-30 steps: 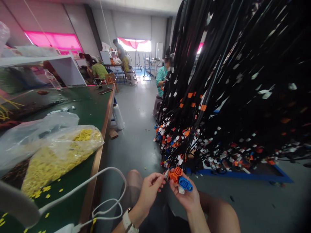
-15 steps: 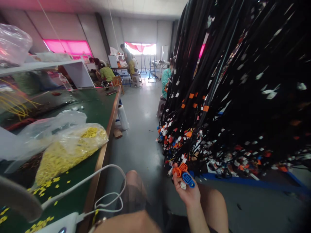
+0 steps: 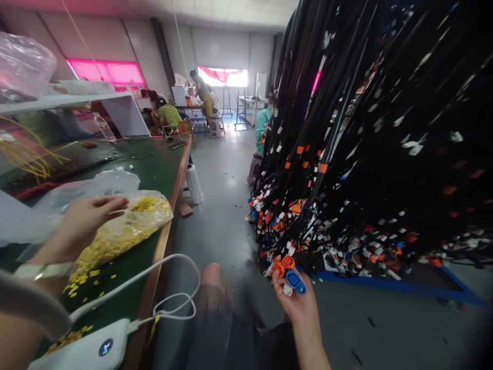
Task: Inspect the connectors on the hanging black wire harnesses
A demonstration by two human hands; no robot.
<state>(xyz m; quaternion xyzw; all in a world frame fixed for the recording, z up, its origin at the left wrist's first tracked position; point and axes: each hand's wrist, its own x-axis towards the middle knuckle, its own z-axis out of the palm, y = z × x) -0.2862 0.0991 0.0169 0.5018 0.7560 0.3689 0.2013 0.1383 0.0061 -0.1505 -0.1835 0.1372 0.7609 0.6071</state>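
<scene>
My left hand [image 3: 90,216] reaches over a clear plastic bag [image 3: 164,209] of small yellow pieces [image 3: 115,241] on the green bench. Its fingers are stretched out and hold nothing I can see. Low in front of the hanging wires, my right hand [image 3: 300,308] cradles a cluster of plug connectors: orange connectors [image 3: 288,262], a blue connector [image 3: 295,281] and a white connector [image 3: 287,290]. The wires from these run back toward the thick black bundle of wire harnesses [image 3: 292,118], whose lower ends carry many coloured connectors.
The green bench [image 3: 154,159] has a wooden edge at left, with a white power bank [image 3: 88,349] and cable [image 3: 154,267] near me. A blue rack base [image 3: 458,293] stands under the harnesses. Several people sit or stand farther back; a person in teal [image 3: 262,128] sits beside the harnesses.
My left hand has swung from the bottom middle up and left to the bag of yellow pieces. The right hand keeps hold of the connectors, nearly unmoved.
</scene>
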